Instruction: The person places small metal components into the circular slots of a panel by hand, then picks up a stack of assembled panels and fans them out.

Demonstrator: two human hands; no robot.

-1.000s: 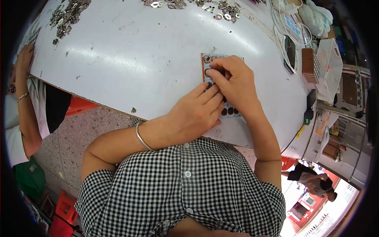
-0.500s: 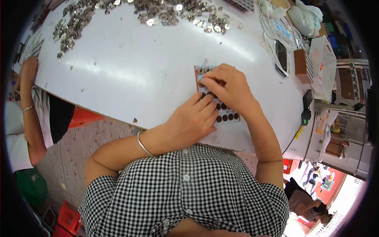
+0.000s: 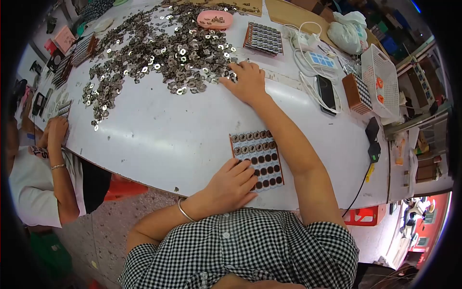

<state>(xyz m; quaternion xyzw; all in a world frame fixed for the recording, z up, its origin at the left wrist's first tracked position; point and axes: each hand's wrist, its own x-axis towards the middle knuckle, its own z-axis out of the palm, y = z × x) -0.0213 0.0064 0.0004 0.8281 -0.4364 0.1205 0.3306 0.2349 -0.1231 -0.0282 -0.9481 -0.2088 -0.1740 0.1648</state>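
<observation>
A flat panel (image 3: 262,159) lies on the white table in front of me. Its far rows carry metal pieces with holes, while the nearer rows show dark round spots. My left hand (image 3: 231,185) rests on the panel's near left part, fingers stretched out and covering some of its spots. Farther off, my right hand (image 3: 248,82) is at the right edge of a big heap of small shiny metal pieces (image 3: 178,60). Its thumb and fingers are apart, with the fingertips touching or close to the loose pieces; I see nothing held.
Behind the heap stands a pink dish (image 3: 215,20) with some pieces inside. A stack of filled panels (image 3: 263,38) sits to its right. Along the right side are a phone (image 3: 326,94), white cables, a power strip (image 3: 320,60) and a white basket (image 3: 380,79). Another person's hand (image 3: 57,130) works at left.
My right hand has left the panel and reached forward to the metal heap. My left hand stays on the panel. The view has tilted up, showing more of the table's far side.
</observation>
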